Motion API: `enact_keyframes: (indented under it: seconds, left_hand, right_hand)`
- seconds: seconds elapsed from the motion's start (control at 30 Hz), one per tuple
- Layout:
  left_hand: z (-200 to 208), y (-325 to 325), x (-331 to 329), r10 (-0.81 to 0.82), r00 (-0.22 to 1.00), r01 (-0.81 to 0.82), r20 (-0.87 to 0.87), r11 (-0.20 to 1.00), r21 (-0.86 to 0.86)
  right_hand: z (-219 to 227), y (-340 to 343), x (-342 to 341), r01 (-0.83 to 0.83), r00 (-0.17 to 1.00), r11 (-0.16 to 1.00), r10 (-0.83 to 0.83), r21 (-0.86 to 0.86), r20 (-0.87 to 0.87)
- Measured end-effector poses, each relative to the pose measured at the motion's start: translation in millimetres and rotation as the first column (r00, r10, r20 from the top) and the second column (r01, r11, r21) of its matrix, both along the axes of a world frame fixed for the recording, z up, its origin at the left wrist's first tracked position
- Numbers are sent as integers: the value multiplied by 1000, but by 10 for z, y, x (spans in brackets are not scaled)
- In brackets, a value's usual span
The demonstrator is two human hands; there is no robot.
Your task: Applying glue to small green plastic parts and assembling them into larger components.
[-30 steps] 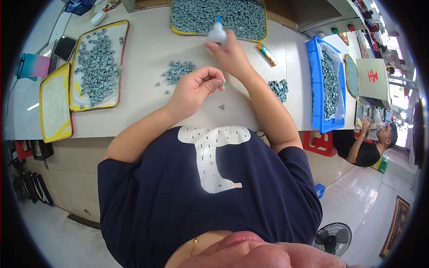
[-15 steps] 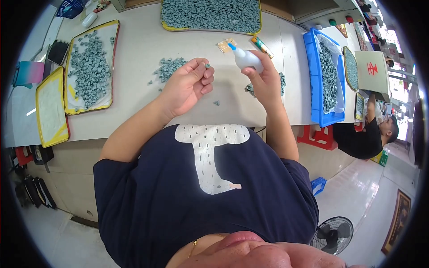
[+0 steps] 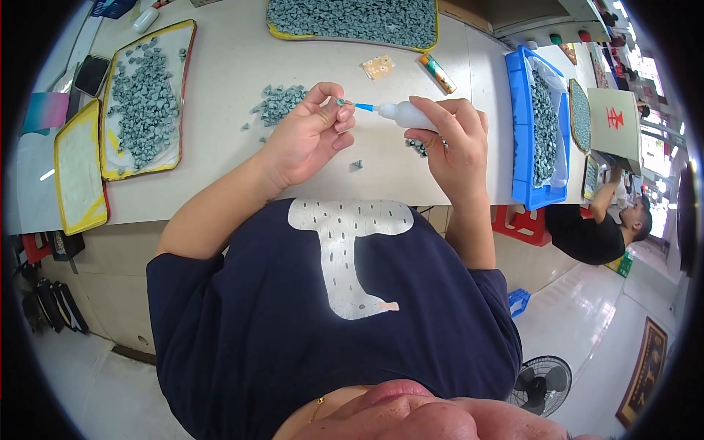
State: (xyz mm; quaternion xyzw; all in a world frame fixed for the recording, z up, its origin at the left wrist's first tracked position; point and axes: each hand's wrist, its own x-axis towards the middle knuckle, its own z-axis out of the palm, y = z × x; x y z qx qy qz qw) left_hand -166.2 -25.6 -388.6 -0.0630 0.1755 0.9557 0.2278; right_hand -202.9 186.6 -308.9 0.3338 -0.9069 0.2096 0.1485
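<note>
My left hand (image 3: 308,136) pinches a small grey-green part (image 3: 341,102) between thumb and fingertips above the white table (image 3: 220,88). My right hand (image 3: 455,139) grips a white squeeze bottle (image 3: 407,115) lying sideways, its blue nozzle tip (image 3: 364,107) pointing left and almost touching the held part. A small pile of the same grey-green parts (image 3: 279,103) lies just left of my left hand. One loose part (image 3: 357,165) lies on the table below the hands.
Two yellow-rimmed trays (image 3: 147,103) (image 3: 73,165) sit at left, one with several parts. A larger yellow tray (image 3: 352,18) of parts lies at the back. A blue bin (image 3: 539,132) with parts stands right. Another person (image 3: 601,227) sits at far right.
My right hand brought the bottle from the far tray down to the left hand, turning its nozzle toward the part. My left hand lifted slightly with the part.
</note>
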Motion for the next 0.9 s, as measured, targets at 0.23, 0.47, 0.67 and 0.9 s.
enact_keyframes:
  seconds: [0.23,0.47,0.67,0.9]
  left_hand:
    - [-64,-44,-7,1,999,-1,-32,1000,-19]
    - [-70,-49,9,3,1000,-4,-15,998,-67]
    - [-54,-46,21,11,1000,-10,6,998,-70]
    - [-28,16,17,-27,1000,27,9,998,-62]
  right_hand:
    - [-3,-84,5,9,997,998,-4,62,-77]
    - [51,-138,31,16,987,991,5,131,-161]
    - [56,-110,13,4,993,997,4,74,-118]
    - [-289,-53,-119,360,846,818,-84,-448,526]
